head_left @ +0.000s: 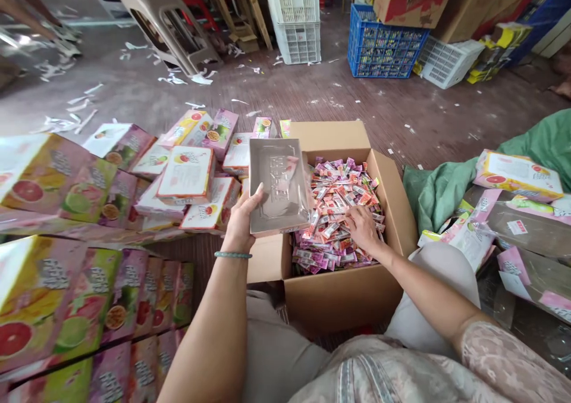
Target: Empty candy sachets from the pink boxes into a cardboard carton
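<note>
My left hand (243, 215) holds a shallow grey tray-like box (276, 203) by its left edge, thumb over the rim. A few small packets lie in the upper right of this box. My right hand (363, 229) reaches into a large open cardboard carton (343, 299), its fingers curled down on the heap of small pink, purple and orange sachets (332, 183). Whether a sachet is between those fingers cannot be made out. The grey box is tilted over the carton's left side.
Printed fruit boxes (185, 174) lie at the left, with stacked rows (75, 314) nearer. At the right are green cloth (439, 191) and opened packaging (529, 224). Crates (386, 43), a stool (165, 25) and paper scraps stand or lie farther off.
</note>
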The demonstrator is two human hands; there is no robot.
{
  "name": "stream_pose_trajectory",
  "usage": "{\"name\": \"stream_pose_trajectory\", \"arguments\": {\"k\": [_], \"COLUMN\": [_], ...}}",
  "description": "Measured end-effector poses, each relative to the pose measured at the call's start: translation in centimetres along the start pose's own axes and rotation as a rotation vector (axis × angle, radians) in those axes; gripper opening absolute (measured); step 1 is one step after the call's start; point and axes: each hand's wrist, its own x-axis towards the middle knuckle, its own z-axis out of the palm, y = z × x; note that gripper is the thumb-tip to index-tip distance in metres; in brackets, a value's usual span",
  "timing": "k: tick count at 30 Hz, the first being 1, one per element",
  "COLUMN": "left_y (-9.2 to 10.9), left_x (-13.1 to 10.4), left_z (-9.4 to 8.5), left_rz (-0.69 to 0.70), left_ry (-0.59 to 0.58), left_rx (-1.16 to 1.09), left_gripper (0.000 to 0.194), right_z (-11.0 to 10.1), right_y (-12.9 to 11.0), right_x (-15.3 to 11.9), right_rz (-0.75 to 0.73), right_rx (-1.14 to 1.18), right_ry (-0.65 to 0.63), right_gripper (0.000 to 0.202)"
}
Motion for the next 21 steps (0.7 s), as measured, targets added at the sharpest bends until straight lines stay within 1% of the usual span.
{"name": "stream_pose_trajectory", "arguments": {"k": [2, 4, 8, 11, 14, 16, 19, 21], "left_y": [0.1, 0.0, -0.7, -1.4, -1.9, -2.0, -2.2, -2.6], "left_x": [-0.3, -0.8, -1.6, -1.8, -1.8, -1.9, -2.3, -2.5], "left_z": [-0.3, -0.5, -0.5, -0.3, 0.3, 0.9, 1.9, 2.7], "left_rz": [-0.114, -0.19, -0.231, -0.265, -0.272, -0.244, -0.18, -0.176], "left_ry": [-0.025, -0.107, -0.314, -0.403, -0.49, -0.566, -0.685, -0.7], "left_rx": [0.011, 0.029, 0.07, 0.109, 0.173, 0.221, 0.325, 0.426], "left_gripper": [0.048, 0.05, 0.058, 0.061, 0.063, 0.067, 0.084, 0.095], "right_z": [0.3, 0.3, 0.1, -0.2, -0.9, -1.3, -1.4, -0.8], "right_y": [-0.7, -1.7, -2.9, -3.0, -3.0, -3.1, -2.8, -2.1], "right_x": [-0.1, 0.0, 0.1, -0.1, -0.1, -0.1, 0.0, -0.1], "right_rz": [-0.052, -0.114, -0.23, -0.297, -0.351, -0.333, -0.224, -0.156], "right_rx": [0.089, 0.159, 0.205, 0.183, 0.107, 0.019, -0.109, -0.139], "right_ry": [0.004, 0.018, 0.035, -0.018, -0.087, -0.127, -0.22, -0.309], "right_gripper": [0.027, 0.033, 0.04, 0.042, 0.042, 0.046, 0.05, 0.047]}}
